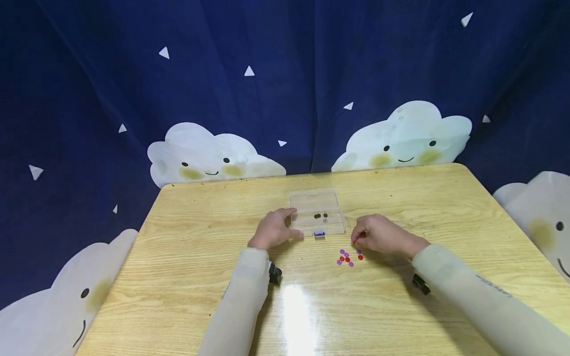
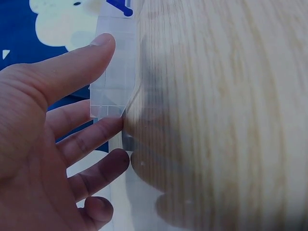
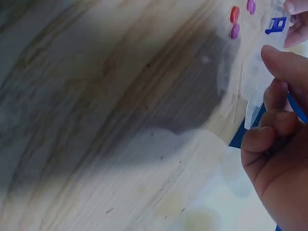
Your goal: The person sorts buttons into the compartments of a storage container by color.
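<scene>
A clear plastic box [image 1: 307, 229] lies opened out on the table, a blue latch [image 1: 319, 234] at its front and a few small black pieces inside. My left hand [image 1: 275, 228] holds the box's left end, thumb at the front edge and fingers along the side; the left wrist view shows this hand [image 2: 62, 130] up close. To the right of the box, my right hand [image 1: 378, 233] pinches a small red piece [image 1: 356, 241] between thumb and fingertips. In the right wrist view the fingers of that hand [image 3: 284, 115] hide the piece. Several small purple and red discs [image 1: 347, 259] lie loose before the box.
The wooden table [image 1: 200, 257] reaches back to a dark blue curtain [image 1: 289, 89] printed with clouds and white triangles. A dark wrist device [image 1: 274, 273] shows under the left forearm and another [image 1: 420, 284] under the right.
</scene>
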A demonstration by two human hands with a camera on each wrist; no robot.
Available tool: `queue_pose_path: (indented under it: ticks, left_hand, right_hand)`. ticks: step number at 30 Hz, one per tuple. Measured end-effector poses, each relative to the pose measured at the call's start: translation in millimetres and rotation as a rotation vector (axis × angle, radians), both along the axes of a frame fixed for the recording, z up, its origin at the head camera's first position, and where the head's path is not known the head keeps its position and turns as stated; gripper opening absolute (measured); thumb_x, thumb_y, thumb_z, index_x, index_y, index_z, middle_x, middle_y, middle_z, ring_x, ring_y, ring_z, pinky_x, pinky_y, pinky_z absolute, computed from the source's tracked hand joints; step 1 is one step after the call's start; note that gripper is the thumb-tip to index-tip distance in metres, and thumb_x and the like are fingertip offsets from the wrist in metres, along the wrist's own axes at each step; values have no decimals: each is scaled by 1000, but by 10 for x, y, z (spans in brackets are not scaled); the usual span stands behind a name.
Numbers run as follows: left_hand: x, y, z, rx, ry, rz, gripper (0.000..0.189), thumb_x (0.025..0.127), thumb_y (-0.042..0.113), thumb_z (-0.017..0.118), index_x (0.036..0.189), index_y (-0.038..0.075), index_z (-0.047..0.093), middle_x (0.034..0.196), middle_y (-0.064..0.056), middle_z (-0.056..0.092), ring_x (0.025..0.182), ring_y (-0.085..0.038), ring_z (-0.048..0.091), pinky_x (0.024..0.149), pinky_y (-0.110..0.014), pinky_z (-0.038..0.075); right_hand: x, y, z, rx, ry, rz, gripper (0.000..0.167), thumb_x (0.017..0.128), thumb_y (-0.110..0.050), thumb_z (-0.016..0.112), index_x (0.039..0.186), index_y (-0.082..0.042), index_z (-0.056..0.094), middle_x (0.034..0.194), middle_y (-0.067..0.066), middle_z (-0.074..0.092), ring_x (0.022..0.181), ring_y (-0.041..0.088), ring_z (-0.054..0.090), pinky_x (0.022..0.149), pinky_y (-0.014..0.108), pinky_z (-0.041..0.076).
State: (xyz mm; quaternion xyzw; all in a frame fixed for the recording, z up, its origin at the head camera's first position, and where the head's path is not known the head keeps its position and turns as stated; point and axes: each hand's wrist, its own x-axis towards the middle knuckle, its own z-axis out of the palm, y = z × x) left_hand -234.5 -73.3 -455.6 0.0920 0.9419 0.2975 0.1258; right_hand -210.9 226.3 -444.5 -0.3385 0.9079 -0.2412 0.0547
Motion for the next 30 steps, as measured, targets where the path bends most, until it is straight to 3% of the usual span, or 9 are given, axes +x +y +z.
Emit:
queue_pose_path:
  ticks: [11, 18, 30]
  left_hand:
    - [-9, 1, -16, 6, 4, 4, 78, 80, 38, 82, 148, 25, 48, 146, -5, 56, 138, -30, 49, 111, -48, 44]
    - [-3, 2, -12, 5, 3, 3, 78, 80, 38, 82, 149, 24, 47, 148, -6, 54, 140, -31, 47, 113, -49, 42]
    - [-2, 5, -4, -6, 4, 3, 78, 80, 39, 82, 149, 25, 47, 150, -5, 52, 141, -30, 46, 113, -49, 43]
  right_hand:
    - [-60, 51, 69, 7, 62, -21, 11, 82, -4, 77, 82, -15, 79, 78, -9, 66, 72, 0, 58, 66, 21, 52]
    - [-131, 49, 177, 19, 77, -63, 9, 83, -4, 77, 83, -13, 79, 80, -8, 67, 72, 2, 58, 66, 22, 52]
    - [-196, 4, 330, 60, 102, -61, 8, 84, -5, 76, 85, -12, 79, 80, -6, 66, 71, 3, 56, 65, 24, 50]
